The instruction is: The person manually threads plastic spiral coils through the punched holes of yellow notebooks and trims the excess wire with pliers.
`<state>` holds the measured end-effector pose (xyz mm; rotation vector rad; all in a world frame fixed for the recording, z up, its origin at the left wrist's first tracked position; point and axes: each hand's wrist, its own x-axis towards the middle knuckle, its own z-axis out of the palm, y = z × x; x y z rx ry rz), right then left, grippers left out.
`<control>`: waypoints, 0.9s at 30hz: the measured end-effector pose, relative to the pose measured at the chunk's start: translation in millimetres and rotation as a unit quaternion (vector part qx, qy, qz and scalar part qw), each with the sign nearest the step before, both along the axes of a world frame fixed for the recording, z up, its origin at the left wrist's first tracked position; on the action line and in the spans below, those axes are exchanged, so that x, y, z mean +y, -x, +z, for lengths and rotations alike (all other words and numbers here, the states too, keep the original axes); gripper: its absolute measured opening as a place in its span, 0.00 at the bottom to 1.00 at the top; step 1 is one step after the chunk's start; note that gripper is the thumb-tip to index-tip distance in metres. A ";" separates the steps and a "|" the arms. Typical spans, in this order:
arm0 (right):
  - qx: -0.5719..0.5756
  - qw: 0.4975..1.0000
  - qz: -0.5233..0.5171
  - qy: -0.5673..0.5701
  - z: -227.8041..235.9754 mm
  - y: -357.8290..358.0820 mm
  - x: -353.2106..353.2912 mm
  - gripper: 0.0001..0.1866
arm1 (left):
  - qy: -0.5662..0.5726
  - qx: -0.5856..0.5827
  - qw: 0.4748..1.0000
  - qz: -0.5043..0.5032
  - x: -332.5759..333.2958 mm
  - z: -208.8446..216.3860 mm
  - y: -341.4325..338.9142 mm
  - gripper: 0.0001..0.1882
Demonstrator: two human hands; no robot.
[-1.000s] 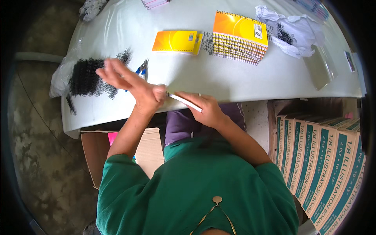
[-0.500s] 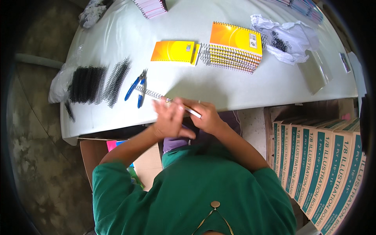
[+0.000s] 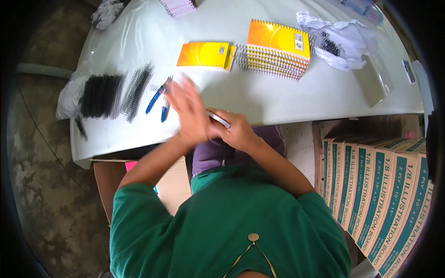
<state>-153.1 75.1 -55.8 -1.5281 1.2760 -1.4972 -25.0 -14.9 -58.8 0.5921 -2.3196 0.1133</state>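
My right hand (image 3: pixel 240 132) grips a thin notebook (image 3: pixel 219 119), seen edge-on near the table's front edge. In front of it, my left hand (image 3: pixel 189 109) is blurred, its fingers stretched forward and apart, and it hides most of the notebook's bound side. A bit of wire coil (image 3: pixel 155 87) shows past the left fingertips, beside the blue-handled pliers (image 3: pixel 155 100) on the table. Farther off lies a yellow-orange notebook (image 3: pixel 201 54) on another one. To its right stands a stack of spiral-bound yellow notebooks (image 3: pixel 278 39), with loose coils (image 3: pixel 241 57) at its left side.
Bundles of black binding coils (image 3: pixel 103 97) lie at the left by a clear plastic bag (image 3: pixel 69 102). Crumpled white paper (image 3: pixel 343 60) with small black coil pieces sits at the right. Boxes (image 3: pixel 375 185) stand right of my lap; an open carton (image 3: pixel 174 185) is under the table's left.
My left hand has swept forward over the coil, its fingers now stretched toward the pliers. The right hand keeps its grip on the notebook, shifting slightly. The view has tilted a little.
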 end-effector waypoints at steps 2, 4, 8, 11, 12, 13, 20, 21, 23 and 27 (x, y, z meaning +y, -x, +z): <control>0.008 1.000 -0.009 0.029 -2.1 7.3 -2.3 0.19 | -0.096 -0.176 0.970 -0.139 32.0 -51.5 -40.9 0.68; 0.019 0.997 -0.031 0.065 -5.0 9.3 -4.2 0.20 | 0.026 -0.061 0.996 -0.066 16.4 -18.3 -20.0 0.67; 0.090 0.995 0.029 0.037 -1.2 6.9 -3.4 0.18 | 0.085 -0.036 0.995 0.048 -3.0 39.1 7.8 0.65; 0.035 0.999 -0.004 0.036 4.4 15.0 -10.7 0.18 | -0.102 -0.094 0.984 -0.114 32.4 -45.3 -22.5 0.60; 0.040 0.998 0.003 0.038 4.8 20.0 -14.1 0.20 | -0.036 -0.096 0.984 -0.148 33.9 -44.2 -24.4 0.60; 0.041 0.998 0.010 0.036 3.5 21.2 -14.5 0.23 | 0.028 -0.097 0.985 -0.137 34.3 -25.8 -20.9 0.60; 0.017 0.999 0.037 0.019 0.5 21.3 -19.0 0.34 | -0.129 -0.265 0.950 -0.108 34.1 -16.5 -8.0 0.58; -0.006 0.999 0.039 0.021 -1.4 22.0 -17.6 0.36 | -0.102 -0.292 0.935 -0.173 48.1 -10.8 -11.9 0.54; -0.054 0.997 0.045 0.026 -4.7 23.3 -15.9 0.39 | 0.005 -0.168 0.981 -0.100 34.8 -3.0 -9.8 0.40; -0.062 0.997 0.020 -0.030 -0.8 25.9 -15.3 0.42 | -0.084 -0.171 0.979 -0.076 21.8 76.6 22.0 0.18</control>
